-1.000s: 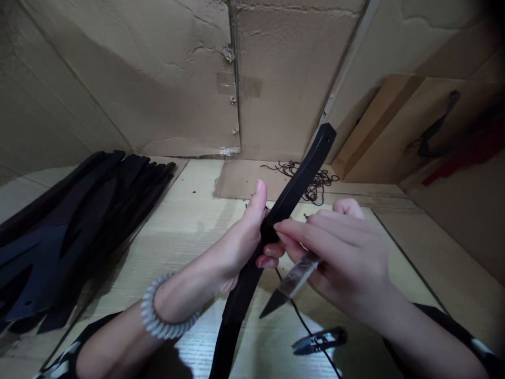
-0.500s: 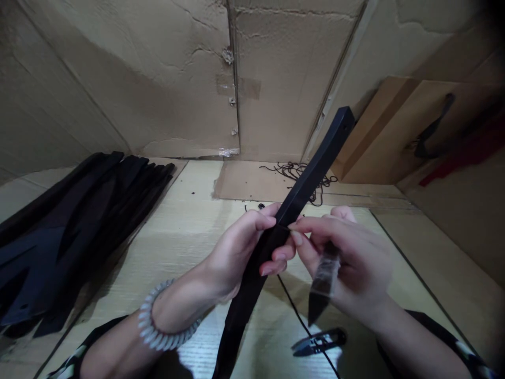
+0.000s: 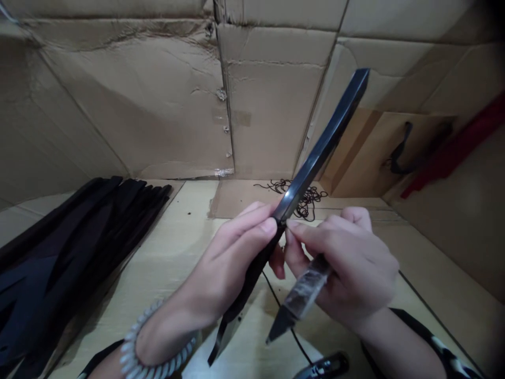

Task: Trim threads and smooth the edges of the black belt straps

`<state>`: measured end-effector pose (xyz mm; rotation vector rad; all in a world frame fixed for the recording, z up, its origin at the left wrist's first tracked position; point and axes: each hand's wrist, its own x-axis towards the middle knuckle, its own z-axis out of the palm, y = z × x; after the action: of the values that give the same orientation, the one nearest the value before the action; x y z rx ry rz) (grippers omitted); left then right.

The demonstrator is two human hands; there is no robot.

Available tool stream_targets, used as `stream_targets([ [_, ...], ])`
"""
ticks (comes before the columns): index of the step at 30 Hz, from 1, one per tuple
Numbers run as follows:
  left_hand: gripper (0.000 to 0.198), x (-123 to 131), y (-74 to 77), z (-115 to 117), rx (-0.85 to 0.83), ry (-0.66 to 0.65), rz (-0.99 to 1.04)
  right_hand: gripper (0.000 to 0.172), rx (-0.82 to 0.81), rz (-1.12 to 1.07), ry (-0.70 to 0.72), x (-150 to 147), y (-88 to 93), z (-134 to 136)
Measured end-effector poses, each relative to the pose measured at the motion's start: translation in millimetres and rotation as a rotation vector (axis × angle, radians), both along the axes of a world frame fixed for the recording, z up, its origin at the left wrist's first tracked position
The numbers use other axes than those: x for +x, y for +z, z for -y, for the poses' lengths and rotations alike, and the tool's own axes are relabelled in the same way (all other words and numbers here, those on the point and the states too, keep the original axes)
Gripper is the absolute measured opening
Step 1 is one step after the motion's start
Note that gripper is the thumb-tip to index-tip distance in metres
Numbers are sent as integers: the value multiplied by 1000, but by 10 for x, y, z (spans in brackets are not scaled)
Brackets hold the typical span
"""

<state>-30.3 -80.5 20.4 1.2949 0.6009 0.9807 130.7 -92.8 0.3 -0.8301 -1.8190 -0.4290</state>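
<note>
Now trimming stage: left hand (image 3: 232, 258) is closed round black strap (image 3: 315, 152), raised over tabletop (image 3: 173, 247). Right hand (image 3: 347, 268) pinches at strap's edge, thread snips (image 3: 300, 297) tucked in palm. Next probably needs blades brought to that spot.

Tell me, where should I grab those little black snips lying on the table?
Probably by the looped handle end of the thread snips, coming from above. They lie flat on the table near the bottom edge of the view, partly cut off, so their blades are hard to see. Both hands are busy, the right hand with another clipper.
</note>
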Motion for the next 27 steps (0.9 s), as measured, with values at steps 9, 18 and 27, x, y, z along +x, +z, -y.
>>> stream_targets([
  [9,33,16,-99,40,193,222,-65,10,155,201,-148,22,77,-53],
  [18,45,40,-145,-109,137,255,-114,6,-199,125,59,79,98,-53],
  [27,40,-47,-68,-157,54,291,-54,40,-673,-266,371,353,-86,-144],
])
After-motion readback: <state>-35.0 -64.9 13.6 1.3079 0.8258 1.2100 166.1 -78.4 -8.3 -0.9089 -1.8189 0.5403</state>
